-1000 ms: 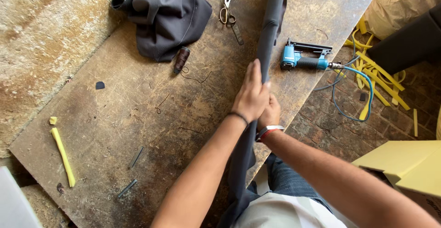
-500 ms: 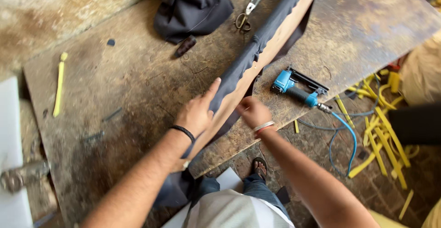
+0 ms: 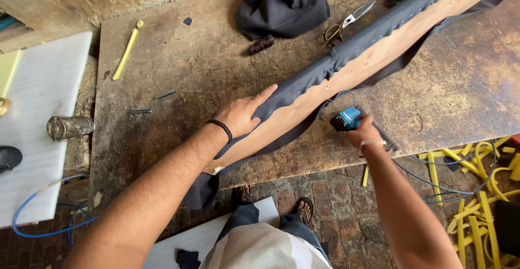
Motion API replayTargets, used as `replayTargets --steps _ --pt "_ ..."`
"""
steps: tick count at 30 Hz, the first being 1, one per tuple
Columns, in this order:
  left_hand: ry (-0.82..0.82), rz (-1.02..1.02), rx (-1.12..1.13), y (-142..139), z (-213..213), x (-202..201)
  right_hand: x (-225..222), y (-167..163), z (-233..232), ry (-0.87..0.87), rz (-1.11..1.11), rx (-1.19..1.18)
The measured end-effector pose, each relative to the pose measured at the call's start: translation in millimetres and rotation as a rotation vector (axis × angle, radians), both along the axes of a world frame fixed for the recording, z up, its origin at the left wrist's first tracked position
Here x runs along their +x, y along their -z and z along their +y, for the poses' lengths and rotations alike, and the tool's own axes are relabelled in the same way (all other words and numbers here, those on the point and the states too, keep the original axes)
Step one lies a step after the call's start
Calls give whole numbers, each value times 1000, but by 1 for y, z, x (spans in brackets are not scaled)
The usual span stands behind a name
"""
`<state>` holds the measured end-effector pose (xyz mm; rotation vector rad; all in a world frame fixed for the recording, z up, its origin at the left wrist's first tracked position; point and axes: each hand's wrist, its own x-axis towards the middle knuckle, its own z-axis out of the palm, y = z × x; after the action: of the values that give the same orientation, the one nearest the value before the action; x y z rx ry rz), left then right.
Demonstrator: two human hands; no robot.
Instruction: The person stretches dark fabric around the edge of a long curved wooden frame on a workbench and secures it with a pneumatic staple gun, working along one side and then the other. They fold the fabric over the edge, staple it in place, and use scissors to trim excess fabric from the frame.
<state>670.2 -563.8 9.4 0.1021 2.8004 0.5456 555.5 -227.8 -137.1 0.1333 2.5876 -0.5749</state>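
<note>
A long wooden board (image 3: 374,63) wrapped along its upper edge in dark grey fabric (image 3: 346,49) lies diagonally on the worn workbench (image 3: 173,95). My left hand (image 3: 244,114) rests flat on the fabric edge near the board's lower end, fingers stretched out. My right hand (image 3: 364,131) grips a blue staple gun (image 3: 346,119) on the bench just below the board; its hose (image 3: 433,179) trails down to the right.
Scissors (image 3: 346,20), a dark thread spool (image 3: 261,44) and a bundle of dark cloth (image 3: 284,3) lie at the back. A yellow strip (image 3: 125,52) lies left. White foam sheet (image 3: 43,133), a metal can (image 3: 70,127), yellow offcuts (image 3: 476,193) on the brick floor.
My right hand left the board and took hold of the blue staple gun. My left hand slid along the fabric edge. The view swung so the board now runs diagonally.
</note>
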Motion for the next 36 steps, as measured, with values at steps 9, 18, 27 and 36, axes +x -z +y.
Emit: replayTargets --steps 9,18,27,36 --pt "17 50 30 12 -5 -3 102 -66 -61 113 175 -677" --pt "67 69 -3 18 -9 -4 97 -76 -91 111 328 -865" --pt "45 22 -33 12 -6 -8 105 -86 -93 52 251 -801" --pt "59 -19 -172 28 -7 -10 145 -82 -121 -6 276 -765"
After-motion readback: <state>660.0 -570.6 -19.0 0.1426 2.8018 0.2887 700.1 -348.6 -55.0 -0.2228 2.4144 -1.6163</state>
